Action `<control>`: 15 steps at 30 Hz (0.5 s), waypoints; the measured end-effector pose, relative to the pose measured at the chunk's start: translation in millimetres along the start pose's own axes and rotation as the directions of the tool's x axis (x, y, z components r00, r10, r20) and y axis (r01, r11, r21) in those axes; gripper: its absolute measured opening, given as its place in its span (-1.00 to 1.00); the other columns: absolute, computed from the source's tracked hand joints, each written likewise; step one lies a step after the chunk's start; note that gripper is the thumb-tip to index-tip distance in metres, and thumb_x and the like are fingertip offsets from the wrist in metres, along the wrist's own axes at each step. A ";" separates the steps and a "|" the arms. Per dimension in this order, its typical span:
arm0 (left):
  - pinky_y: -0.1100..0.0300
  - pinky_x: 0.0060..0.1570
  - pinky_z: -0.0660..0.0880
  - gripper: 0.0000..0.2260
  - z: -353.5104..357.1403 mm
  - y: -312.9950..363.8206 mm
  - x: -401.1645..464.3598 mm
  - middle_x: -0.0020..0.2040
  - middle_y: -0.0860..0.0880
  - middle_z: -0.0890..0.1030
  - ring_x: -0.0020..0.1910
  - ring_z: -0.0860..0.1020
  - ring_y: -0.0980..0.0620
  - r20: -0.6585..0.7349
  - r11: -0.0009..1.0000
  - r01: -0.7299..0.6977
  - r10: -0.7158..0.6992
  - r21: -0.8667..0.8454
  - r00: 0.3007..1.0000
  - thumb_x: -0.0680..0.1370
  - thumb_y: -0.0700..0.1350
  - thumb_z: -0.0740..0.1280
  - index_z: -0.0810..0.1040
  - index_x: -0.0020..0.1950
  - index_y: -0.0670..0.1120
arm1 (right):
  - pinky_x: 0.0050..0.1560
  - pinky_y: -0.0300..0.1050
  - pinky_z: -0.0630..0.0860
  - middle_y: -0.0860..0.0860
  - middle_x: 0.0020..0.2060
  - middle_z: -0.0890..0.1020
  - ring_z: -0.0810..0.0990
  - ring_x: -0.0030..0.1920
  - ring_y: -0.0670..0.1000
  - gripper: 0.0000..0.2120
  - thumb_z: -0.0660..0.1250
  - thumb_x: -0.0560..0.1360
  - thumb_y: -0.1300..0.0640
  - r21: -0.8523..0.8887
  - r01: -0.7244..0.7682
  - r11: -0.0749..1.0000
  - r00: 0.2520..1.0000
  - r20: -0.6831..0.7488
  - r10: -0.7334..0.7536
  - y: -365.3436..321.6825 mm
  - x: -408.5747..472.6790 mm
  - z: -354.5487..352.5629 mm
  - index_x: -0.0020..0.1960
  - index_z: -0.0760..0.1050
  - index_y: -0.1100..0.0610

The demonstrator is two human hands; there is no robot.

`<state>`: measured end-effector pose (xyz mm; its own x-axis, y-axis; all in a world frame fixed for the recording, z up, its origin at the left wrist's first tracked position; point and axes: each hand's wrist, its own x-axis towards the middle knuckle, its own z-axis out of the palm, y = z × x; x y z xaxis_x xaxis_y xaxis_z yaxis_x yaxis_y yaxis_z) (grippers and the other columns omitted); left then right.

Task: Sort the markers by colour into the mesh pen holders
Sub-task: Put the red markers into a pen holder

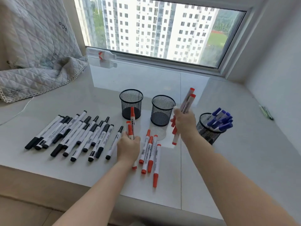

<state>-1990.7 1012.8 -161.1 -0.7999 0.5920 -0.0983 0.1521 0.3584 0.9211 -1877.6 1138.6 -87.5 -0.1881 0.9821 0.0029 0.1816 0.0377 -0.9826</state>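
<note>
The right hand (184, 122) is raised off the sill, fingers curled round a bunch of red markers (187, 101) that stick out above and below the fist; two capped ends point up and away, others hang beneath. Just left of it stands the middle holder (162, 110), with nothing showing inside, and past that the left holder (131, 103), likewise bare inside. Close on the hand's right is the third holder (207, 129), packed with blue markers (219, 119) leaning outward over its rim.

The left hand (128, 144) is lower, near the sill, gripping a few more red markers (132, 121) upright, their caps rising in front of the left holder. Just right of this hand, between the two forearms, lie loose red markers (150, 154), roughly side by side on the sill (211, 168). To its left a spread of black markers (76, 136) lies fanned across the surface, the nearest one touching or almost touching the hand.

Farther left a quilted cloth (37, 54) is bunched against the wall. Beyond the holders a small bottle (105, 54) lies by the window (156, 28).
</note>
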 end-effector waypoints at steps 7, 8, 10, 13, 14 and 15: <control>0.09 -0.22 0.48 -0.87 5.1 -3.1 5.8 -0.29 -0.02 0.51 -0.22 0.57 -0.09 -0.025 0.994 -0.066 0.064 -0.082 0.998 0.50 -0.08 0.27 0.38 -0.22 0.00 | -0.40 -0.12 0.49 0.04 -0.35 0.48 0.51 -0.52 -0.13 -0.85 0.22 0.53 0.08 0.197 0.214 0.957 0.966 -0.187 -0.178 -48.3 56.3 29.2 -0.17 0.28 0.02; 0.09 -0.23 0.48 -0.86 5.5 -2.7 6.6 -0.31 -0.01 0.50 -0.23 0.57 -0.10 -0.023 0.993 -0.070 0.068 -0.092 0.997 0.50 -0.08 0.27 0.37 -0.23 0.00 | -0.36 -0.11 0.49 0.04 -0.36 0.48 0.52 -0.49 -0.10 -0.88 0.22 0.54 0.08 0.222 0.209 0.952 0.967 -0.194 -0.167 -47.4 62.4 32.8 -0.12 0.29 0.05; 0.10 -0.23 0.49 -0.87 6.4 -3.1 6.7 -0.31 0.00 0.50 -0.24 0.56 -0.10 -0.032 0.991 -0.079 0.076 -0.111 0.997 0.50 -0.09 0.28 0.37 -0.23 0.01 | -0.35 -0.14 0.50 0.01 -0.38 0.47 0.52 -0.45 -0.07 -0.87 0.20 0.55 0.08 0.278 0.179 0.944 0.969 -0.216 -0.120 -44.5 74.1 38.4 -0.03 0.29 0.12; 0.07 -0.21 0.52 -0.89 6.7 -4.8 6.4 -0.29 -0.01 0.52 -0.24 0.57 -0.09 -0.055 0.987 -0.086 0.079 -0.134 0.995 0.49 -0.09 0.28 0.39 -0.21 0.03 | -0.39 -0.21 0.51 -0.01 -0.40 0.47 0.53 -0.44 -0.08 -0.84 0.18 0.57 0.07 0.405 0.117 0.907 0.968 -0.249 -0.013 -39.7 89.2 43.6 0.03 0.29 0.15; 0.05 -0.19 0.53 -0.89 7.0 -5.5 6.9 -0.29 -0.01 0.52 -0.24 0.57 -0.08 -0.058 0.987 -0.088 0.081 -0.138 0.995 0.49 -0.09 0.29 0.40 -0.21 0.04 | -0.39 -0.22 0.52 -0.01 -0.41 0.48 0.53 -0.44 -0.08 -0.83 0.18 0.57 0.06 0.424 0.110 0.899 0.968 -0.249 -0.002 -37.9 93.5 45.5 0.05 0.29 0.15; 0.02 -0.17 0.54 -0.90 7.3 -6.2 6.7 -0.28 -0.01 0.53 -0.23 0.58 -0.08 -0.058 0.986 -0.088 0.081 -0.142 0.995 0.49 -0.08 0.29 0.40 -0.20 0.04 | -0.37 -0.22 0.53 -0.01 -0.40 0.49 0.54 -0.42 -0.08 -0.82 0.18 0.57 0.05 0.418 0.104 0.903 0.969 -0.248 0.003 -35.9 96.7 47.6 0.07 0.29 0.14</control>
<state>-1992.8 1019.8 -170.3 -0.8172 0.5764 -0.0020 0.1378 0.1986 0.9703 -1948.2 1223.5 -60.8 0.0574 0.9973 0.0463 -0.2587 0.0597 -0.9641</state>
